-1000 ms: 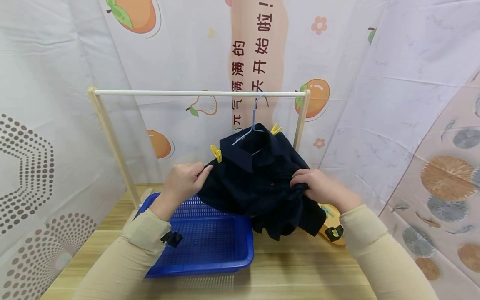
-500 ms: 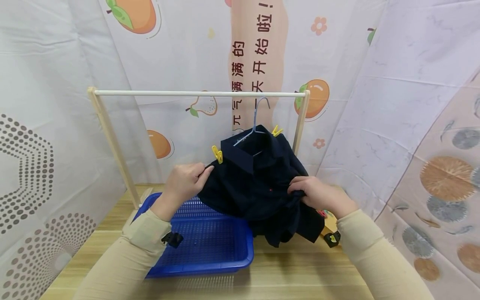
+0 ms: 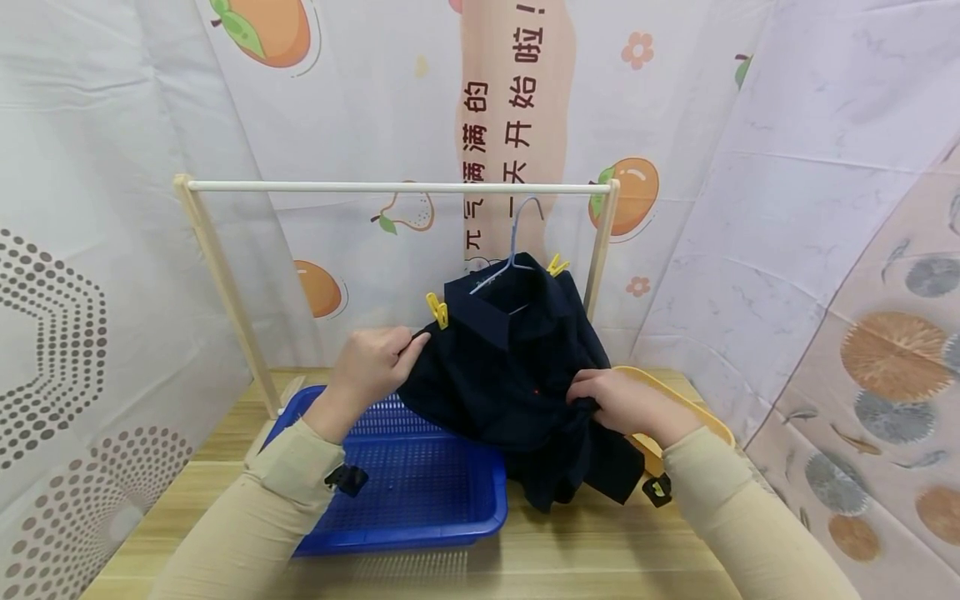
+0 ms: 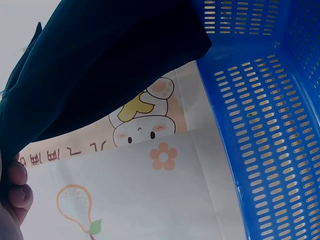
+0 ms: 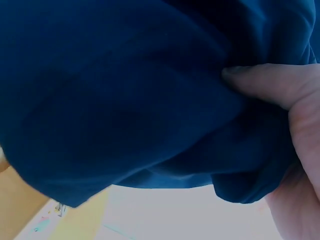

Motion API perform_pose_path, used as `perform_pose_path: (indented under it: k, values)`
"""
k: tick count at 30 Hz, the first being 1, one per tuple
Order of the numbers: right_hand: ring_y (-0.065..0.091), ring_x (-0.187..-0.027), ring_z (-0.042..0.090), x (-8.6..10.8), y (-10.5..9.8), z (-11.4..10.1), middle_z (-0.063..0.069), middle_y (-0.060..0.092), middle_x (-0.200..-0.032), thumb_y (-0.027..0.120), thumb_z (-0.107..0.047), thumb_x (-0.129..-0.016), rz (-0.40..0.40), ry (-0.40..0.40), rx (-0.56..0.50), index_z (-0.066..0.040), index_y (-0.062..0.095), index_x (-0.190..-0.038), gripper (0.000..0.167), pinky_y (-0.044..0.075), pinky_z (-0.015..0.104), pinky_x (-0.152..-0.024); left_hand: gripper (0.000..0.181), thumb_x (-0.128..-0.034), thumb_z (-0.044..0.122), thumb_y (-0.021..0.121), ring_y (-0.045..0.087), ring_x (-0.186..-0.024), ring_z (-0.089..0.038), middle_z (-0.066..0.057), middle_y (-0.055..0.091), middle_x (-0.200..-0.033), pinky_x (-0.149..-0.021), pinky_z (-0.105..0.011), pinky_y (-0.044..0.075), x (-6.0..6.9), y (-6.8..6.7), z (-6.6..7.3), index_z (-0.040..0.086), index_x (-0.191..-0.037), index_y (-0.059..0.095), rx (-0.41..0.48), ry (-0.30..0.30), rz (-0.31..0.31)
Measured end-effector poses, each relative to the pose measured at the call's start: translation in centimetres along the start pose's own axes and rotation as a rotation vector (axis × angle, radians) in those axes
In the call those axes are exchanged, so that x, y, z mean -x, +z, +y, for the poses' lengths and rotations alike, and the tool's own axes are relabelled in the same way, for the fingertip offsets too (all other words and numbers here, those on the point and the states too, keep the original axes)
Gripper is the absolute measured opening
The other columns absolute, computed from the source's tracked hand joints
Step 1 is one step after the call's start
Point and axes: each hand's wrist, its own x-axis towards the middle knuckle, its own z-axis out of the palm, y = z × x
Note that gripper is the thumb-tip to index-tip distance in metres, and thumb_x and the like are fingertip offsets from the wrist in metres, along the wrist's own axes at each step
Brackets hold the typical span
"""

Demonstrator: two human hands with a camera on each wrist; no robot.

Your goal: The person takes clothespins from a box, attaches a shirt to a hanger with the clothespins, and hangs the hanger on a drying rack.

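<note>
A dark navy collared shirt (image 3: pixel 480 375) hangs on a thin blue wire hanger (image 3: pixel 513 242), whose hook shows just below the rack's white bar. Two yellow clothespins sit at its shoulders, a left clothespin (image 3: pixel 438 312) and a right clothespin (image 3: pixel 557 265). My left hand (image 3: pixel 371 367) pinches the shirt by its left sleeve edge, below the left clothespin. Lower on the front, my right hand (image 3: pixel 622 400) grips a bunched fold of the cloth. In the right wrist view the thumb (image 5: pixel 260 82) presses into that navy fabric; the other fingers are mostly hidden.
A drying rack (image 3: pixel 397 187) with wooden legs stands behind the shirt. Under my left arm lies a blue plastic basket (image 3: pixel 480 533). A yellow basket (image 3: pixel 712 421) is partly hidden behind my right forearm. Everything rests on a wood-grain table (image 3: pixel 585 558).
My right hand has moved down and slightly left, drawing the cloth with it. Hanger, clothespins and shirt have shifted slightly right and down. The left hand has hardly moved.
</note>
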Motion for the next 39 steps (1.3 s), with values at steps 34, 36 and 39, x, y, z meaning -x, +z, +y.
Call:
perform_pose_path:
  k: [34, 36, 39]
  values:
    - [0.052, -0.108, 0.019, -0.5, 5.0, -1.2, 0.002, 0.053, -0.126, 0.086, 0.003, -0.073, -0.316, 0.183, -0.110, -0.020, 0.062, -0.124, 0.062, 0.050, 0.039, -0.095, 0.048, -0.0906, 0.009, 0.074, 0.022, -0.044, -0.008, 0.006, 0.023, -0.057, -0.042, -0.026, 0.020, 0.1, 0.3, 0.4, 0.015, -0.063, 0.036, 0.000, 0.033, -0.009]
    - [0.051, -0.110, 0.020, -0.4, 5.1, -1.1, 0.003, 0.053, -0.130, 0.087, 0.002, -0.072, -0.322, 0.199, -0.118, -0.021, 0.061, -0.126, 0.063, 0.049, 0.041, -0.096, 0.048, -0.0904, 0.010, 0.074, 0.022, -0.044, -0.008, 0.006, 0.024, -0.057, -0.042, -0.026, 0.020, 0.1, 0.3, 0.4, 0.015, -0.063, 0.035, -0.002, 0.033, -0.009]
    - [0.050, -0.116, 0.023, -0.3, 5.2, -1.1, 0.005, 0.051, -0.135, 0.089, -0.001, -0.071, -0.327, 0.210, -0.126, -0.022, 0.060, -0.129, 0.069, 0.049, 0.044, -0.098, 0.048, -0.0898, 0.009, 0.074, 0.022, -0.044, -0.008, 0.006, 0.024, -0.057, -0.042, -0.025, 0.020, 0.1, 0.3, 0.4, 0.015, -0.062, 0.035, -0.003, 0.039, -0.007]
